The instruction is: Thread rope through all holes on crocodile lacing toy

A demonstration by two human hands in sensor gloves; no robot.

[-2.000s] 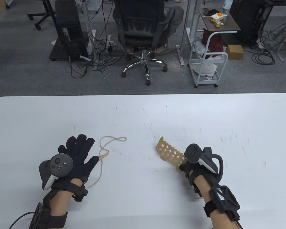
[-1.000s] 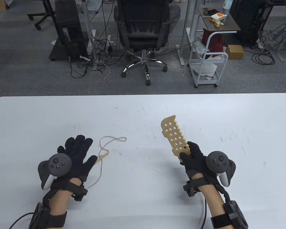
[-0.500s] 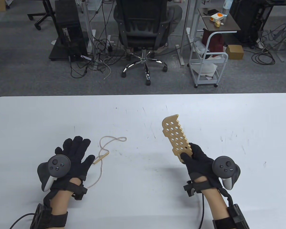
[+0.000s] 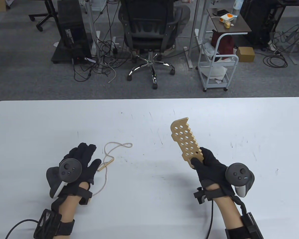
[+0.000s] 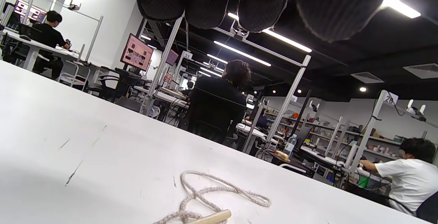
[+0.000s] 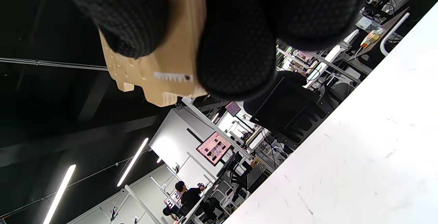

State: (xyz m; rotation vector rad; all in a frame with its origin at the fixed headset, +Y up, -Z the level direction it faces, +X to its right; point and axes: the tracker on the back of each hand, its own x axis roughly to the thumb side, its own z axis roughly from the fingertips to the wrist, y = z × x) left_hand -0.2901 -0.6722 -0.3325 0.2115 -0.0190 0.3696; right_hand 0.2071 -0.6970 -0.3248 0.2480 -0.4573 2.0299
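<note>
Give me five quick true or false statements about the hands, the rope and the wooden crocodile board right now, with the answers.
1. The right hand holds the crocodile board. True.
2. The rope runs through the board's holes. False: it lies loose on the table, apart from the board.
3. The left hand grips the rope. False: it holds nothing.
4. The board is lifted off the table. True.
5. The rope's wooden tip is in the right hand. False: it lies beside the left hand.

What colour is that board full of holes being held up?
The crocodile board is light tan, like plain wood, dotted with round holes. The table view shows it best.
</note>
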